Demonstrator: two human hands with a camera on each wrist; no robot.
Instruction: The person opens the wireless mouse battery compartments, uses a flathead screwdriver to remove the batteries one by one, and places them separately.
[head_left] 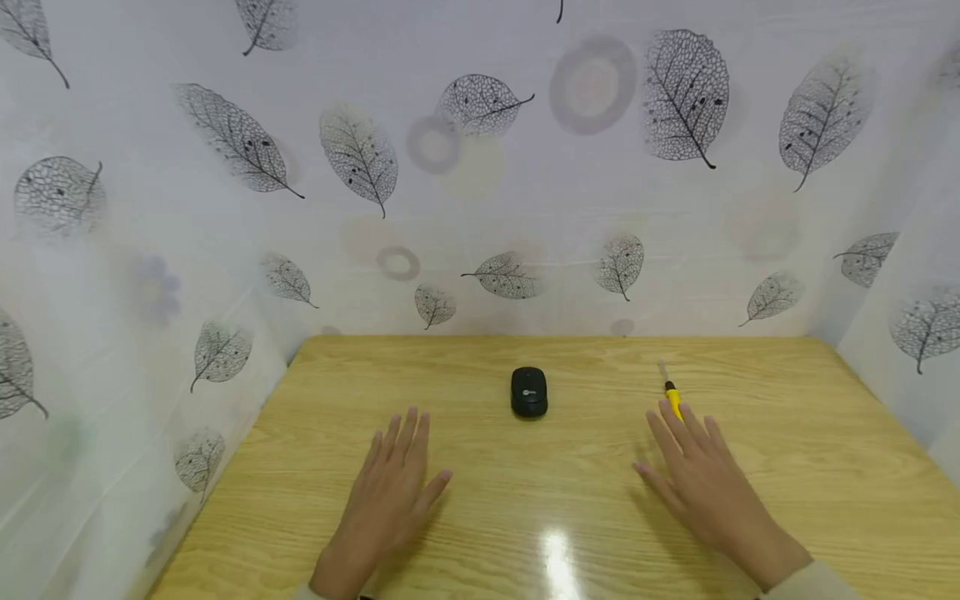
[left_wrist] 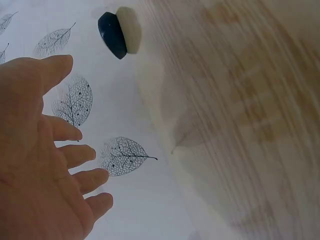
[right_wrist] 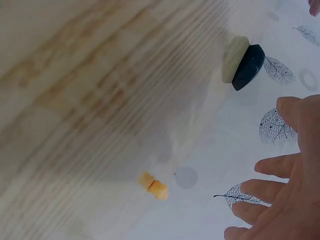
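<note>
A black computer mouse (head_left: 529, 393) lies on the wooden table (head_left: 495, 483), toward the back and between the two hands. Right of it is a screwdriver (head_left: 674, 402) with a yellow handle and black collar, its metal shaft pointing to the back. My left hand (head_left: 393, 492) is held over the table left of the mouse, fingers straight, thumb spread, holding nothing. On the other side, my right hand (head_left: 705, 492) is likewise spread and holds nothing; its fingertips overlap the end of the screwdriver handle in the head view. Both wrist views show the mouse (left_wrist: 112, 35) apart from the fingers.
A pale curtain (head_left: 510, 200) printed with dark leaves hangs behind the table and along both sides. The table's back edge (head_left: 465, 337) meets it. A bright light reflection shows on the tabletop near the front.
</note>
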